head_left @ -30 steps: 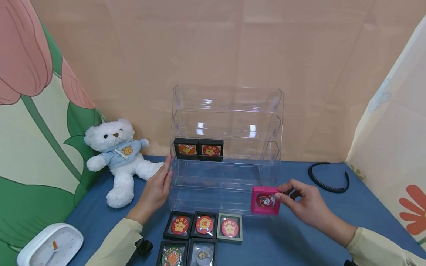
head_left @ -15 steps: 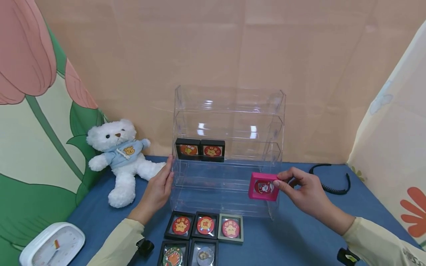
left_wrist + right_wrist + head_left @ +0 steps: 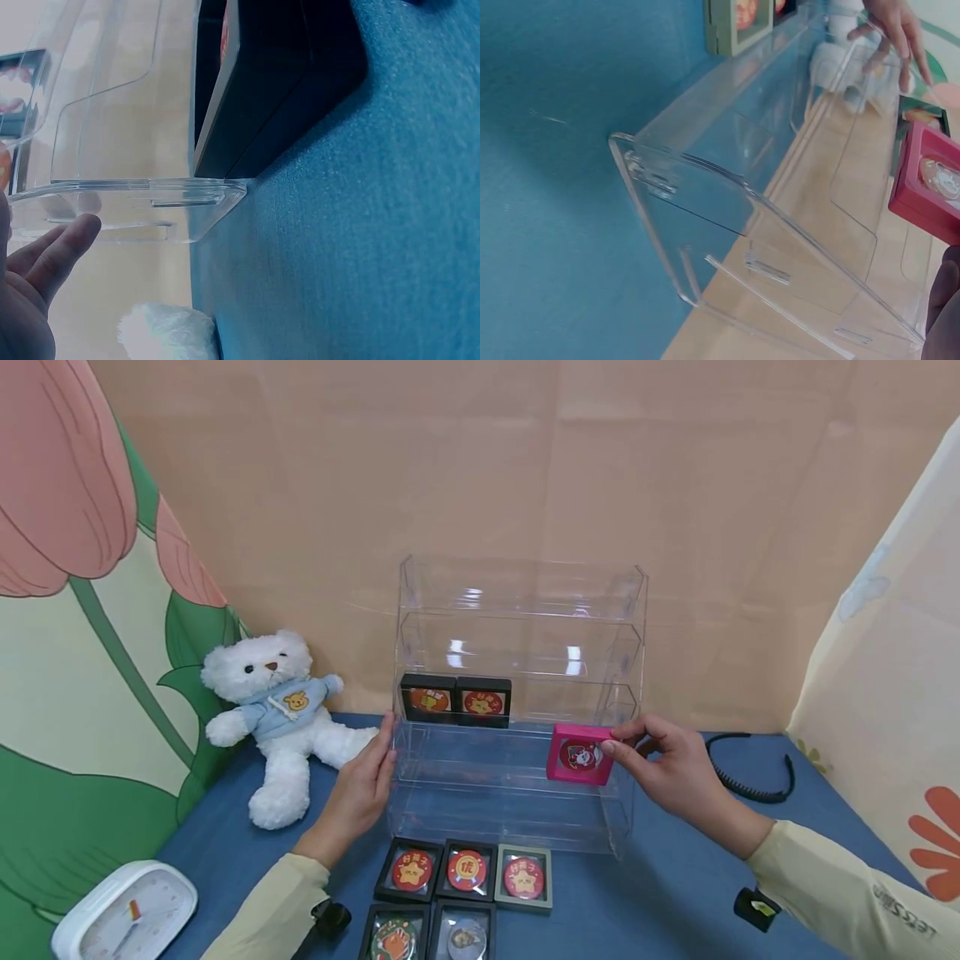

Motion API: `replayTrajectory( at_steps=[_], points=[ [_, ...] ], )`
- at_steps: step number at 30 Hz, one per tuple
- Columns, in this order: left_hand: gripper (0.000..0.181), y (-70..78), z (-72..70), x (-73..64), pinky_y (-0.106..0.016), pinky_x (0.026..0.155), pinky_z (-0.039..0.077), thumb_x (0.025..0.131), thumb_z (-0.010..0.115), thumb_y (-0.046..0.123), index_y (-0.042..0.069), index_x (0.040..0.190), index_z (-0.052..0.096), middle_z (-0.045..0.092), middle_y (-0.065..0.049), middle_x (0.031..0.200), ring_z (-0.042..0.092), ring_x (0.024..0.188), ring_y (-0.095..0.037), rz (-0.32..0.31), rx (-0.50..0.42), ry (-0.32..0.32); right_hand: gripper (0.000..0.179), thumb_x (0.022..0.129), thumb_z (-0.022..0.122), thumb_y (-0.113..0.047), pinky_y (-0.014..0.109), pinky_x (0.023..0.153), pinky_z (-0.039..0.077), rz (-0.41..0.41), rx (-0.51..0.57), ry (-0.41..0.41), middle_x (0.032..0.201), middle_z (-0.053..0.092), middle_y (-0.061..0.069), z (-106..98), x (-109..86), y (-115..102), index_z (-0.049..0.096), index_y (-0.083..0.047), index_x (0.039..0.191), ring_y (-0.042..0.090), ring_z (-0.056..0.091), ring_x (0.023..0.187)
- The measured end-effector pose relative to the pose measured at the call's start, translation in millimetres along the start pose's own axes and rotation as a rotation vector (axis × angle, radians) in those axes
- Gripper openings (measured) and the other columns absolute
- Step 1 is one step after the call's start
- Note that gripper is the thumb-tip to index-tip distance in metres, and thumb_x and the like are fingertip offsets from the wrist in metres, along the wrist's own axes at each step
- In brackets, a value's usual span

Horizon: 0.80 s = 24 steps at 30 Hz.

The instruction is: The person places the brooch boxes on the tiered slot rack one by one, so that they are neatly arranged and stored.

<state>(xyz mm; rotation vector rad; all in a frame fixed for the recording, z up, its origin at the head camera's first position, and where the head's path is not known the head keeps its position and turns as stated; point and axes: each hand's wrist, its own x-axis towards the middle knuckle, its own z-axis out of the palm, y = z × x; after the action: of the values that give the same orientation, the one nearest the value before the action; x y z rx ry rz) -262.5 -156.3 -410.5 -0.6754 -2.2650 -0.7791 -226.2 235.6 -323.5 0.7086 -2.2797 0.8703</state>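
Pink box (image 3: 579,755) hanging in the right hand's grip, clear plastic rack (image 3: 517,647) behind

Right hand (image 3: 671,768): thumb and fingertips are pinching the pink box by its right edge, grip narrow. Box is tilting slightly in front of the rack's right part; cannot tell whether it is touching the plastic. Left hand (image 3: 352,802) is resting nearly straight fingers against the rack's left side, grip loose, holding nothing. Two black boxes (image 3: 484,702) are standing side by side at the left of a middle tier. Before the rack, on the blue-covered bench (image 3: 675,893), four black-framed boxes (image 3: 467,870) and a grey-green box (image 3: 523,877) are lying in two rows. White teddy bear (image 3: 281,710) is sitting left of the rack. White dial (image 3: 127,914) is lying at near left; black band (image 3: 757,796) is lying beyond the right hand.
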Motion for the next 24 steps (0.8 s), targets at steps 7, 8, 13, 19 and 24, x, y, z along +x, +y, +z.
replayTrajectory(
  at_steps=[7,8,13,19,24],
  points=[
    [0.065,1.2,-1.2,-0.6,-0.044,0.097,0.039,0.095,0.053,-0.001,0.007,0.151,0.021,0.037,-0.015,0.146,0.041,0.128,-0.030,-0.015,-0.011,-0.007,0.017,0.080,0.077,-0.008,0.023,0.061,0.052,0.017,0.012,0.011,0.088,0.066,-0.003,4.3,16.1,-1.1,0.066,-0.009,0.093,0.011,0.056,0.075],
    [0.065,1.2,-1.4,-0.5,-0.044,0.098,0.039,0.095,0.053,-0.001,0.007,0.151,0.021,0.037,-0.014,0.147,0.041,0.128,-0.029,-0.016,-0.011,-0.006,0.017,0.081,0.076,-0.009,0.023,0.061,0.052,0.023,0.014,0.011,0.089,0.066,-0.003,4.9,18.5,-1.0,0.065,-0.009,0.093,0.011,0.056,0.076],
    [0.065,0.5,-0.5,-0.8,-0.044,0.098,0.039,0.094,0.053,-0.002,0.006,0.151,0.022,0.036,-0.015,0.147,0.041,0.128,-0.028,-0.009,-0.001,0.000,0.016,0.082,0.076,-0.012,0.024,0.060,0.052,0.050,0.014,0.012,0.089,0.066,-0.001,10.0,27.2,0.1,0.065,-0.009,0.093,0.012,0.057,0.075],
    [0.064,1.9,-0.6,-0.4,-0.043,0.099,0.038,0.095,0.053,-0.001,0.006,0.151,0.022,0.036,-0.013,0.147,0.040,0.130,-0.027,-0.019,-0.005,-0.005,0.015,0.084,0.074,-0.014,0.026,0.060,0.052,0.065,0.013,0.011,0.091,0.066,0.001,15.2,39.1,-2.8,0.065,-0.008,0.095,0.014,0.057,0.075],
    [0.065,2.4,-1.6,-0.6,-0.043,0.099,0.038,0.095,0.053,-0.001,0.007,0.151,0.021,0.035,-0.013,0.148,0.040,0.130,-0.027,-0.031,-0.008,-0.011,0.016,0.086,0.072,-0.016,0.026,0.062,0.051,0.081,0.025,0.016,0.093,0.065,0.003,19.5,50.1,-3.2,0.065,-0.008,0.098,0.015,0.056,0.079]
  ],
)
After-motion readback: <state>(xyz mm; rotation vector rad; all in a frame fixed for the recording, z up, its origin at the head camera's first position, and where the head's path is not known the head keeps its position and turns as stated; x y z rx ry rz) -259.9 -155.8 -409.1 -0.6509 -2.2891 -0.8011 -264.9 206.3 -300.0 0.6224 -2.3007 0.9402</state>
